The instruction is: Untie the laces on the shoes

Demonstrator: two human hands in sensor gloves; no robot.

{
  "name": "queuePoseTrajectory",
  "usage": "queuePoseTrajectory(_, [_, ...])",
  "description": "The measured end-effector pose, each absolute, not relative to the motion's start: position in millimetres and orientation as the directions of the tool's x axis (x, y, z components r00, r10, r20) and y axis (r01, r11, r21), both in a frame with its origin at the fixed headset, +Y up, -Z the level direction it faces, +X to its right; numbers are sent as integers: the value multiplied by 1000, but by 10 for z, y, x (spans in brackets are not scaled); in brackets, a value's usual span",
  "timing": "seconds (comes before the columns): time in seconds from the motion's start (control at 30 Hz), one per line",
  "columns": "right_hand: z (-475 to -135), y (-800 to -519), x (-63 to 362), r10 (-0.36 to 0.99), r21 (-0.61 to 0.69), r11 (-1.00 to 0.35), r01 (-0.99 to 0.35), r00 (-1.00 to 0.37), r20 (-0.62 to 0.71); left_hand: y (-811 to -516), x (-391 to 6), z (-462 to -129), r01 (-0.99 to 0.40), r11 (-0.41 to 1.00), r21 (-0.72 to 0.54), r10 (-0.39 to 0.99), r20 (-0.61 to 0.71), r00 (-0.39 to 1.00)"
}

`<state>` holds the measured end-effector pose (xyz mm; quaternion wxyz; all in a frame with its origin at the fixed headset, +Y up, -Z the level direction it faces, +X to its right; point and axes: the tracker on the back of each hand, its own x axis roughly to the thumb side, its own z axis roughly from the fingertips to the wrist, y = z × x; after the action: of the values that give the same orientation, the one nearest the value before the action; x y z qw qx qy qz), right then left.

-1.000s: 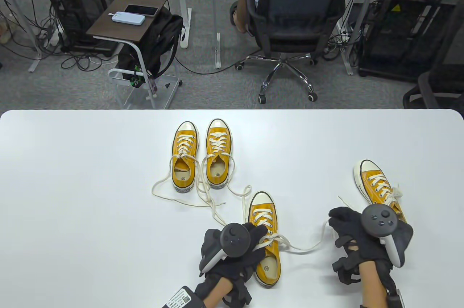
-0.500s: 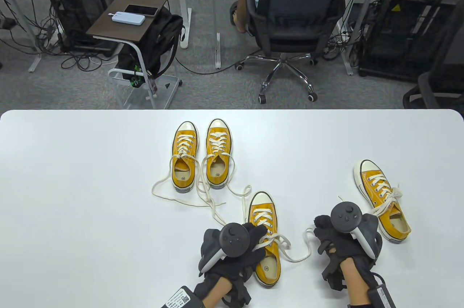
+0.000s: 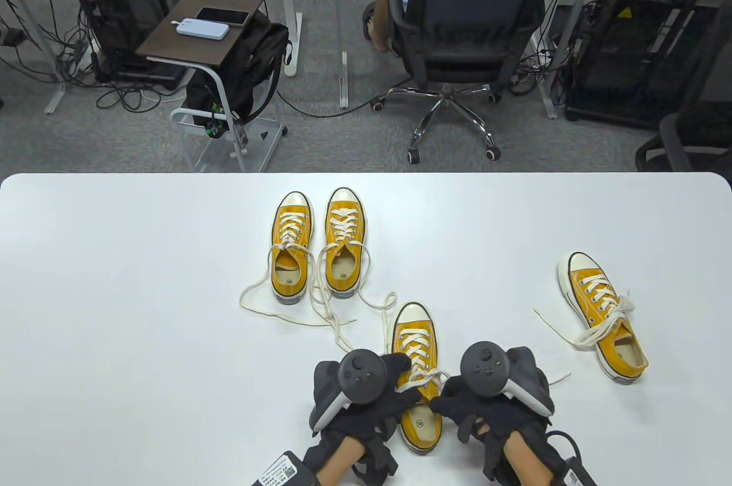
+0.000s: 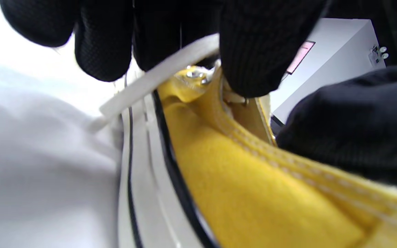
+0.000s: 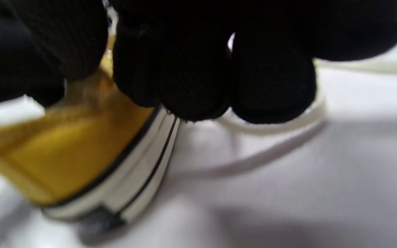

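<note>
The table (image 3: pixel 114 280) carries four yellow canvas shoes: a far pair (image 3: pixel 317 246) side by side with laces already trailing loose, a right shoe (image 3: pixel 603 314) lying apart with its bow not yet undone, and the near shoe (image 3: pixel 418 377) at the front edge between both hands. A shoe like this looks light enough to slide when a lace is tugged, with a stiff rubber sole and soft canvas sides, so it probably needs bracing at the collar while the other hand pulls. The left hand (image 3: pixel 366 394) sits on the near shoe's left side; the left wrist view shows its fingers (image 4: pixel 253 51) curled, pressing at the top eyelets with the lace (image 4: pixel 157 75) running across under them. The right hand (image 3: pixel 497 394) lies against the shoe's right side with fingers (image 5: pixel 198 69) bunched over the sole edge and a strand of lace beneath them; whether they actually pinch it I cannot tell. The lace is flat, limp cotton, likely grippy rather than slick, and best taken near the knot or at a free end.
</note>
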<state>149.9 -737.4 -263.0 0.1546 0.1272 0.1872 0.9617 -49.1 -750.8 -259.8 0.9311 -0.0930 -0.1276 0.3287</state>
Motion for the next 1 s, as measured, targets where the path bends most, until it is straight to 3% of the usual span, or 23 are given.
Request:
queuePoseTrajectory(0.07, [-2629, -7412, 1418, 281, 369, -908, -196, -940, 192, -7451, -531, -2595, -602, 774, -195, 632, 178, 754])
queuePoseTrajectory(0.23, [-2633, -7423, 1430, 306, 390, -895, -218, -935, 178, -7272, -739, -2628, -642, 751, -155, 661, 183, 728])
queuePoseTrajectory(0.53, [-2637, -7431, 1442, 326, 404, -883, -239, -932, 159, -6965, -1725, -2733, -856, 518, -4, 856, -11, 518])
queuePoseTrajectory(0.6, [-2639, -7436, 1451, 333, 409, -879, -247, -930, 154, -6944, -1941, -2738, -862, 507, 21, 859, -103, 502])
queuePoseTrajectory(0.67, [-2639, -7435, 1453, 332, 410, -878, -246, -931, 153, -6964, -2101, -2742, -819, 573, -32, 797, -207, 567])
queuePoseTrajectory(0.77, [-2639, -7434, 1452, 334, 416, -875, -248, -931, 148, -6982, -2250, -2760, -723, 691, 3, 696, -276, 663])
queuePoseTrajectory(0.87, [-2640, -7433, 1458, 338, 420, -872, -251, -930, 146, -7058, -2318, -2773, -650, 749, -127, 558, -409, 722])
queuePoseTrajectory(1.0, [-2643, -7434, 1464, 343, 422, -869, -256, -929, 142, -7251, -2251, -2835, -582, 757, -298, 426, -452, 784])
